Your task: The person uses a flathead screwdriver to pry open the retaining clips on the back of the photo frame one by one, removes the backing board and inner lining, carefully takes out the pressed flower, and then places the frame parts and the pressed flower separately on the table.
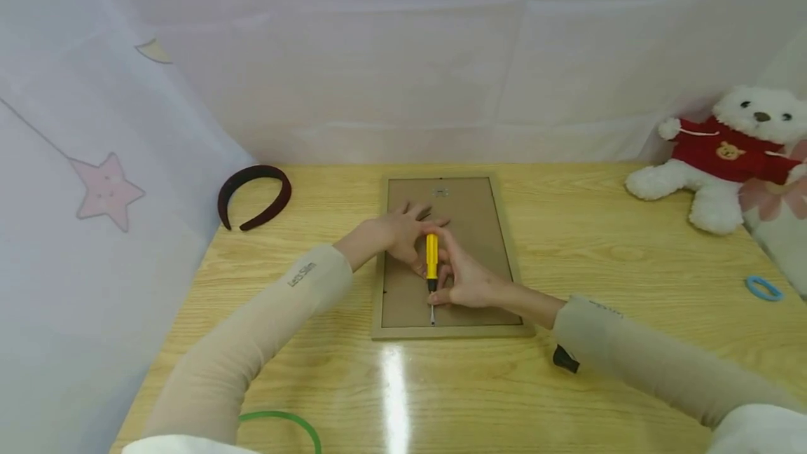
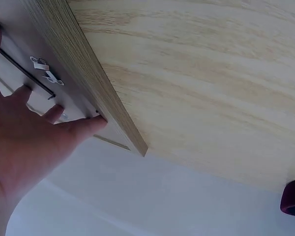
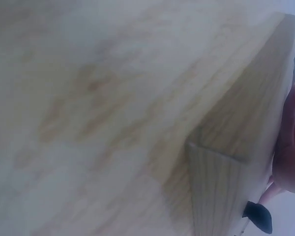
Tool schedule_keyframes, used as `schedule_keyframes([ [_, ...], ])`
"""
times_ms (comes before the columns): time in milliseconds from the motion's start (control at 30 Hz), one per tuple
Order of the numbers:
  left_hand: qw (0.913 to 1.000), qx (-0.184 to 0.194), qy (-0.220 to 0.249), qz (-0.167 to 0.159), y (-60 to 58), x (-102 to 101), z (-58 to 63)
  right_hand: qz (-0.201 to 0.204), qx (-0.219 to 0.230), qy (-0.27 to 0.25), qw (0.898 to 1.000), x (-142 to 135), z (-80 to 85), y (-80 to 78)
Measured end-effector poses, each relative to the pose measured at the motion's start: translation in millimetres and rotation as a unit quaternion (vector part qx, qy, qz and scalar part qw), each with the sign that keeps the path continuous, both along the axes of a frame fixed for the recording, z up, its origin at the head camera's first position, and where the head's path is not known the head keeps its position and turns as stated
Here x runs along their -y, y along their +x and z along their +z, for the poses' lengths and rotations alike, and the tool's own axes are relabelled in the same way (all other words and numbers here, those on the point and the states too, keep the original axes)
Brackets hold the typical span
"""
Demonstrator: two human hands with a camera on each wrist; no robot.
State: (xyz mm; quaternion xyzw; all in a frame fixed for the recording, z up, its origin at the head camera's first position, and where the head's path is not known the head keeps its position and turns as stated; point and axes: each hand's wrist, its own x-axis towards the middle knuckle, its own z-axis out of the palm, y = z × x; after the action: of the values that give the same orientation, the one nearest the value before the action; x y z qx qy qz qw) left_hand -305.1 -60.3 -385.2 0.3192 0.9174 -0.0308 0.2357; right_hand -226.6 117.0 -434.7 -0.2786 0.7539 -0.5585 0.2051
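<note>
The right hand (image 1: 469, 277) pinches a yellow-handled screwdriver (image 1: 431, 258), its thumb by the shaft and its tip at the inner line of the frame's near border. The left hand (image 1: 403, 233) grasps nothing; its fingers spread over the backing of the frame (image 1: 473, 219), which lies back up at the middle of the tabletop (image 1: 586, 244). A black object (image 1: 565, 359) sits beside the right sleeve. Near the tabletop's right edge is a blue ring (image 1: 759, 293). A dark headband (image 1: 223, 198) occupies the far left corner, a white teddy bear (image 1: 719, 160) the far right.
</note>
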Motion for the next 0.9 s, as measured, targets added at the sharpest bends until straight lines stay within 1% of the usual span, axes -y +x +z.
schedule_keyframes([
  [133, 1.0000, -0.008, -0.004, 0.000, -3.1, 2, -2.5, 0.006, -0.026, 0.006, 1.000, 0, -1.4, -1.5],
  [300, 0.9998, -0.016, -0.011, -0.003, -4.5, 2, -4.1, 0.008, -0.040, 0.011, 0.999, -1, 0.1, 0.1],
  [467, 0.9996, -0.016, -0.022, -0.001, -3.8, 0, -5.6, 0.004, -0.048, 0.043, 0.998, -2, 5.2, 9.0],
  [567, 0.9995, -0.015, -0.026, 0.003, -3.0, -1, -5.6, -0.003, -0.049, 0.054, 0.997, -2, 9.8, 15.5],
  [700, 0.9992, -0.017, -0.035, 0.004, -2.6, -2, -6.2, -0.005, -0.093, 0.061, 0.994, 2, 17.9, 25.3],
  [800, 0.9987, -0.023, -0.045, -0.004, -2.3, -3, -6.3, 0.000, -0.142, 0.071, 0.987, 5, 23.2, 34.1],
  [900, 0.9984, -0.025, -0.051, -0.007, -1.6, -3, -6.1, 0.002, -0.185, 0.079, 0.979, 9, 24.7, 42.1],
])
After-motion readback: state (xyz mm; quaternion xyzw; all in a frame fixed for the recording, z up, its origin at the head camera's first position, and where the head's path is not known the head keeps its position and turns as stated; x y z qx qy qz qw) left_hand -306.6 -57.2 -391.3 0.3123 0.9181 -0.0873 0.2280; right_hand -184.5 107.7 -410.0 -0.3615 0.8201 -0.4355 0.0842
